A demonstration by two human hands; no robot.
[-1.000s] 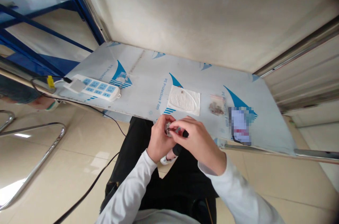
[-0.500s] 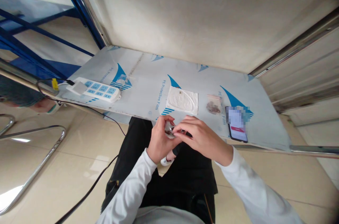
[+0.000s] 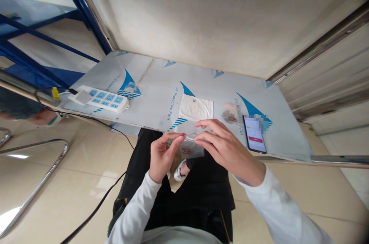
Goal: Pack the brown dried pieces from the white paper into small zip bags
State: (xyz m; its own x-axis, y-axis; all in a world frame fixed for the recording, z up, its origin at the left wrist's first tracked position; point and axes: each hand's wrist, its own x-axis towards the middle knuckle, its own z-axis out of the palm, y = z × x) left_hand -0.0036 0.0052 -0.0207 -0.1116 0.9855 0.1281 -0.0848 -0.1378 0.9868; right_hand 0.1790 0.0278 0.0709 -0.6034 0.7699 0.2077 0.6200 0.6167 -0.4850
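A small clear zip bag [image 3: 192,151] hangs in front of the table edge with a few reddish-brown bits inside. My left hand [image 3: 163,154] pinches its top edge at the left between thumb and fingers. At the right end of that edge, my right hand [image 3: 220,146] also grips the bag, its index finger raised apart. Just beyond the hands lies a white cloth or tissue [image 3: 196,107] with a tiny dark speck on it. Right of the cloth is another clear bag [image 3: 230,114], holding brownish pieces.
A phone [image 3: 254,134] with a lit screen lies near the table's right front. At the left, a white power strip [image 3: 106,99] has a plug and cable in it. A small clear wrapper [image 3: 131,87] lies behind it. The table [image 3: 161,71] is film-covered. Another person's leg shows at far left.
My hands have moved apart. The bag, bunched between them before, now hangs spread out below my fingers.
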